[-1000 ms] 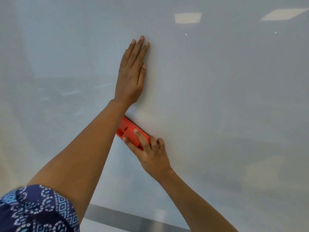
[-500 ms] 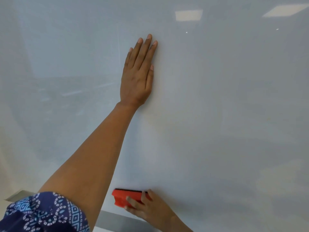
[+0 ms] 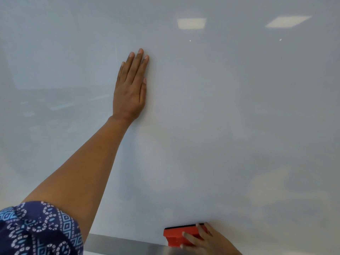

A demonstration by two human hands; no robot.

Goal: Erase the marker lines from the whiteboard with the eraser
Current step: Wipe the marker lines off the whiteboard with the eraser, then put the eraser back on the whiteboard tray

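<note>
The whiteboard (image 3: 230, 116) fills almost the whole view, and I see no marker lines on it. My left hand (image 3: 131, 89) lies flat against the board with straight fingers pointing up, left of centre. At the board's bottom edge my right hand (image 3: 204, 240) grips the red eraser (image 3: 176, 235), fingers over its back, and holds its dark felt side against the board. The lower part of my right hand is cut off by the frame.
A grey metal frame strip (image 3: 125, 242) runs along the board's bottom edge. Ceiling lights (image 3: 191, 23) reflect in the glossy surface at the top right. My blue patterned sleeve (image 3: 36, 230) fills the lower left corner.
My right hand has drawn the eraser down from just under my left wrist to the board's bottom edge, then a little to the right. My left hand stays flat on the board.
</note>
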